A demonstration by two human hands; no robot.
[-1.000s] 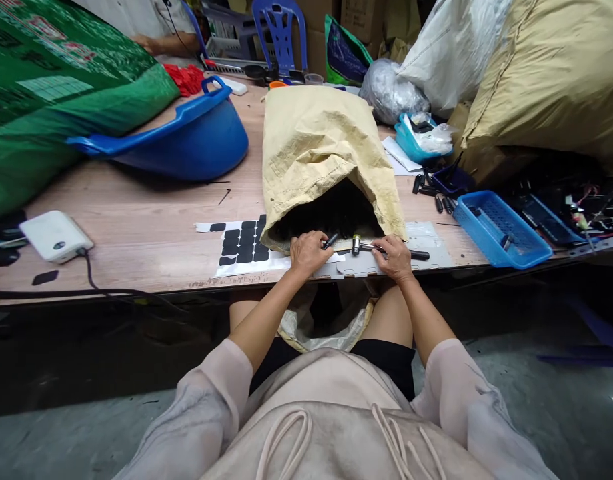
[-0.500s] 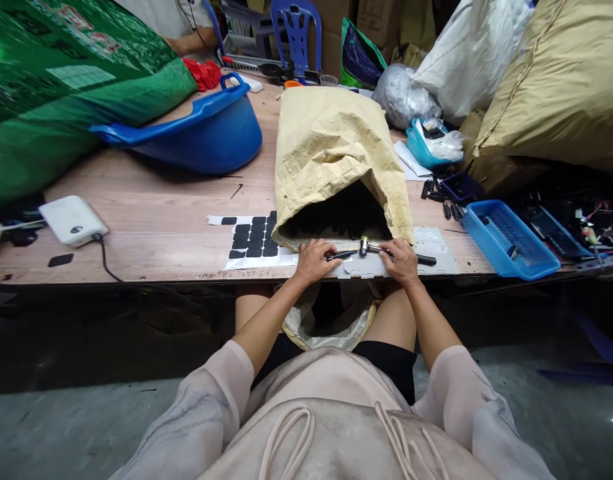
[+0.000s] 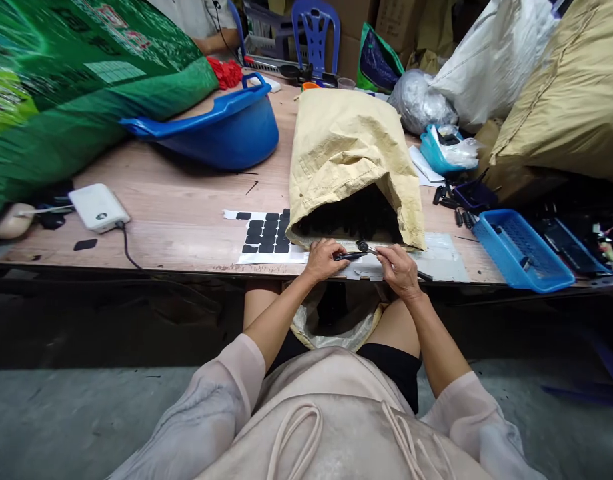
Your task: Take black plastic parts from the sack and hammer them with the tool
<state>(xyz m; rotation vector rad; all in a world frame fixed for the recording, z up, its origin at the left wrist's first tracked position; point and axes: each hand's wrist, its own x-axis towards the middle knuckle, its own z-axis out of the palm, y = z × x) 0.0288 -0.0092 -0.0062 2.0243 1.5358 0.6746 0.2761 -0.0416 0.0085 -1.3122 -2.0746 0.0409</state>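
My left hand (image 3: pixel 324 260) is closed on a small black stick-like part (image 3: pixel 350 256) at the table's front edge. My right hand (image 3: pixel 399 269) grips the handle of a small metal hammer (image 3: pixel 365 248) whose head hangs just above that part. Both hands work in front of the open mouth of a tan woven sack (image 3: pixel 353 160) lying on the wooden table (image 3: pixel 186 213), with dark parts inside. A white sheet of black adhesive pads (image 3: pixel 267 235) lies left of my left hand.
A blue tub (image 3: pixel 221 130) and green sack (image 3: pixel 71 87) sit at the left, a white adapter (image 3: pixel 99 207) with cable nearer. Blue trays (image 3: pixel 523 250) and black parts lie right. Another open bag (image 3: pixel 336 323) hangs between my knees. Another person's arm (image 3: pixel 213 43) shows at the far end.
The view has shifted so everything slides right. My left hand laid the black part flat on the table edge, and my right hand brought the hammer head over it.
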